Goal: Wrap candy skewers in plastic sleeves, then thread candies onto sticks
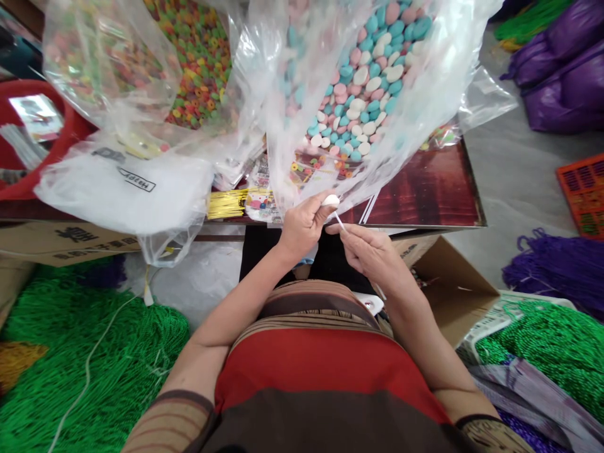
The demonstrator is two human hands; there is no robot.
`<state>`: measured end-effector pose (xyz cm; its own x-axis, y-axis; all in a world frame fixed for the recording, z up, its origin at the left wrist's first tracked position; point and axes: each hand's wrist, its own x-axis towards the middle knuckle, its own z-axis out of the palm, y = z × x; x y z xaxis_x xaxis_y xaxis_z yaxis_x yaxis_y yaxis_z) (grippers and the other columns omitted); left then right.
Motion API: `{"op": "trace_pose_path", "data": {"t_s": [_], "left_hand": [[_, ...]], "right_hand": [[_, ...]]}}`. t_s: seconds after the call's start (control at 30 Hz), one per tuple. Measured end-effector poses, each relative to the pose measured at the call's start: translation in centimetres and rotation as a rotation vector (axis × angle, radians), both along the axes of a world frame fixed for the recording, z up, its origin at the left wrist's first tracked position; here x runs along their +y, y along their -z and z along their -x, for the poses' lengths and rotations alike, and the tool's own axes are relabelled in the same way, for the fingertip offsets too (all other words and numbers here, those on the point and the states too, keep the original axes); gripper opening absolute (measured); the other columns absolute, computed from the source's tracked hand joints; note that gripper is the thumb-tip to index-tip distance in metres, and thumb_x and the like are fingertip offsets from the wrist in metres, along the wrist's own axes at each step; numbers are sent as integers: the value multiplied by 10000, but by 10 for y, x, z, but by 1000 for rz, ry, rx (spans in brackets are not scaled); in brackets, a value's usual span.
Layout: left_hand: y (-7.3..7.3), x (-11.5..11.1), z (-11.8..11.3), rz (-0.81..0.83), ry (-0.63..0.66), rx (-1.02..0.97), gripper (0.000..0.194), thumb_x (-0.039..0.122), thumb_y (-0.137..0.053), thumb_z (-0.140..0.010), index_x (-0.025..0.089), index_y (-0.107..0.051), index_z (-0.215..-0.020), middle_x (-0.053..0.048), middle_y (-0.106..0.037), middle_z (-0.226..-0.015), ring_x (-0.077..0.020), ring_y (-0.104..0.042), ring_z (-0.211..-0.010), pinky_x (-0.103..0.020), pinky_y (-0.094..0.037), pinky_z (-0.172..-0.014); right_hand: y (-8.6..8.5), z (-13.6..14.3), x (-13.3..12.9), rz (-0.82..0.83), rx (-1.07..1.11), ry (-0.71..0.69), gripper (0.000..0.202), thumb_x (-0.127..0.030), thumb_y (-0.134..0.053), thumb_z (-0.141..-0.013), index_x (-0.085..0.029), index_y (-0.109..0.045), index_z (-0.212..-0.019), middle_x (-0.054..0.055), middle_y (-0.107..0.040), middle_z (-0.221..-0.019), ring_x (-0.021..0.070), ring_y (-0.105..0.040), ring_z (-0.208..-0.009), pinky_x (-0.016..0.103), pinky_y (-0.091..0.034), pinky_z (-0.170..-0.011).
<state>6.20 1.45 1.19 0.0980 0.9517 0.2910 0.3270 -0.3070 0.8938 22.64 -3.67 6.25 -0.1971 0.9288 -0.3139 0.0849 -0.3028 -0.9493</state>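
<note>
My left hand (302, 225) pinches a white round candy (331, 201) at the table's front edge. A thin white stick (339, 221) slants from just below the candy to my right hand (370, 250), whose fingers are closed round it. Whether the stick's tip touches the candy I cannot tell. Just beyond my hands, a large clear bag (415, 113) lies open, full of pink, blue and white candies (363, 94). Left of my left hand are yellow twist ties (226, 204) and a printed clear packet (260, 200).
A bag of colourful ring candies (198, 69), a white plastic bag (136, 182) and a red basin (70, 119) occupy the left side. Loose white sticks (371, 206) lie on the dark red table (436, 189). An open carton (455, 289) stands below right; green cords (117, 352) lie lower left.
</note>
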Motion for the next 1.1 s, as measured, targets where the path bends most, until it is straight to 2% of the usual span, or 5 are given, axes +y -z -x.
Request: {"op": "trace_pose_path", "data": {"t_s": [0.27, 0.5, 0.73, 0.9, 1.1], "left_hand": [[12, -2, 0, -224, 126, 293, 571, 535, -329, -1080, 167, -717, -1279, -150, -801, -1078, -226, -759, -960, -343, -578, -875], [7, 13, 6, -199, 15, 371, 527, 520, -361, -1078, 174, -716, -1256, -130, -791, -1040, -220, -747, -977, -322, -563, -883], [-6, 7, -7, -145, 269, 276, 506, 482, -349, -1091, 195, -692, -1328, -124, -760, -1126, -214, -727, -1056, -347, -567, -947], [-16, 56, 20, -146, 90, 338, 351, 349, -470, -1057, 216, -733, -1248, -103, -747, -1130, -233, -699, -1082, -347, -529, -984], [17, 121, 53, -36, -43, 702, 202, 127, -544, -936, 180, -729, -873, -142, -700, -1030, -300, -650, -1042, -425, -490, -978]], "right_hand": [[10, 4, 9, 80, 60, 42, 358, -537, -623, -910, -194, -650, -812, -96, -358, -431, 69, -237, -400, 240, -158, -410], [8, -9, 12, -90, -186, -28, 398, -562, -595, -946, -182, -709, -913, -65, -466, -505, 93, -394, -468, 244, -307, -489], [32, 1, 26, -86, -2, 140, 528, -687, -646, -887, -216, -534, -675, -70, -385, -498, 79, -301, -473, 254, -194, -458], [31, -5, 35, -41, 110, 205, 474, -672, -682, -882, -200, -647, -843, -87, -381, -478, 73, -264, -438, 253, -151, -452], [31, -11, 34, -54, 143, 270, 421, -617, -692, -904, -198, -675, -865, -83, -389, -483, 74, -274, -439, 249, -152, -451]]}}
